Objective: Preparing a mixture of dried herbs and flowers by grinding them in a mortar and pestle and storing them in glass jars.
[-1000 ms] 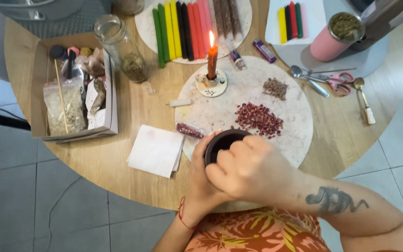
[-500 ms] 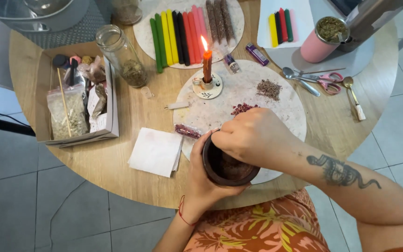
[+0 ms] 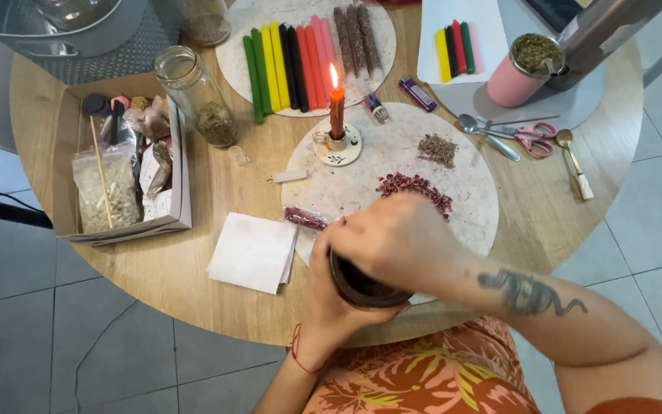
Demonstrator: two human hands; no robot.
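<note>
- The left hand cups a dark bowl from below and beside, at the near table edge, just over the person's lap.
- The right hand lies closed over the bowl's rim, fingers curled inward; whether it grips a tool or only pinches at the contents I cannot tell, since the knuckles hide the inside.
- The bowl sits partly past the table edge, so a hard press from the right hand could tip it toward the lap and spill whatever is inside.
- Just left of the left hand lies a white napkin; a small bag of red bits touches the area beside the fingers and could be knocked off.
- Directly beyond the right hand, a heap of dried red petals rests on a pale round mat; a sweeping wrist would scatter it.
- Farther on stands a lit red candle in a small holder. Reaching across it risks a burn, or toppling the flame toward the napkin.
- Far left, a glass jar and a cardboard box of packets; far right, scissors and spoons.
- Farthest, a row of coloured candles on a plate.
</note>
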